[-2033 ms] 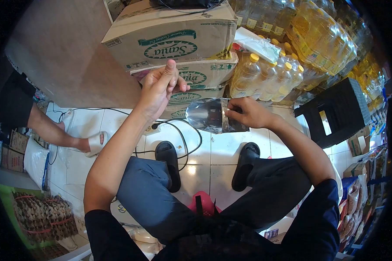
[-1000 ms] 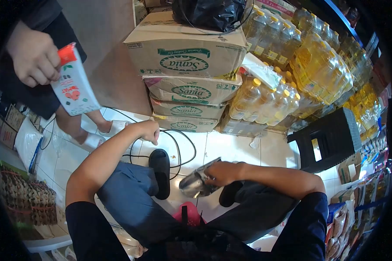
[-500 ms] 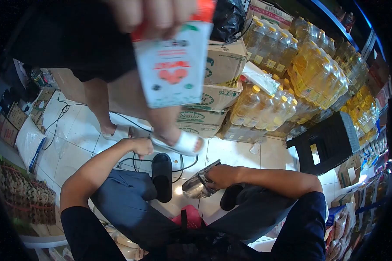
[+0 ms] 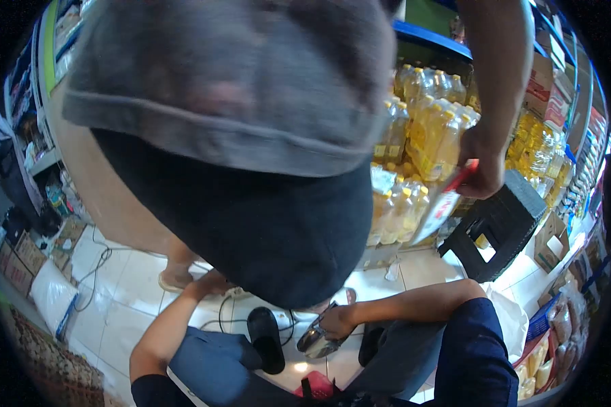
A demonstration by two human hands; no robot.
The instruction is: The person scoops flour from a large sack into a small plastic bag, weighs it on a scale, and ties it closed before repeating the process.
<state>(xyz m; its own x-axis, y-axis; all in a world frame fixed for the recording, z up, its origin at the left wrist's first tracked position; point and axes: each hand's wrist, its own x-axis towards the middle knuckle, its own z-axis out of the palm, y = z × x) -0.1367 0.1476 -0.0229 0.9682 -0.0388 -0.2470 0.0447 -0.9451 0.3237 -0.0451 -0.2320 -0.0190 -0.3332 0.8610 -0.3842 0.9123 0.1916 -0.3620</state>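
In the head view my right hand [image 4: 337, 321] grips a shiny metal scoop [image 4: 321, 336], held low between my knees above the tiled floor. My left hand [image 4: 214, 281] hangs past my left knee, close to another person's sandalled foot [image 4: 176, 277]; its fingers blend with what lies behind and are partly covered by the person's dark shorts [image 4: 265, 230]. That person stands close in front of me. In the person's hand [image 4: 483, 169] is a flat red-and-white packet [image 4: 441, 207], seen nearly edge-on. Beneath my hands lies a black slipper [image 4: 265, 339].
Shrink-wrapped oil bottles [image 4: 434, 139] are stacked beyond the person. A black plastic stool [image 4: 499, 224] stands at the right. Dark cables [image 4: 105, 254] run across the floor. Bagged goods [image 4: 563, 322] crowd the lower right, and a pink object [image 4: 317, 385] lies between my legs.
The other person has turned and come closer, now covering much of the view. Their packet has moved from the top middle to the right. My right hand still holds the scoop.
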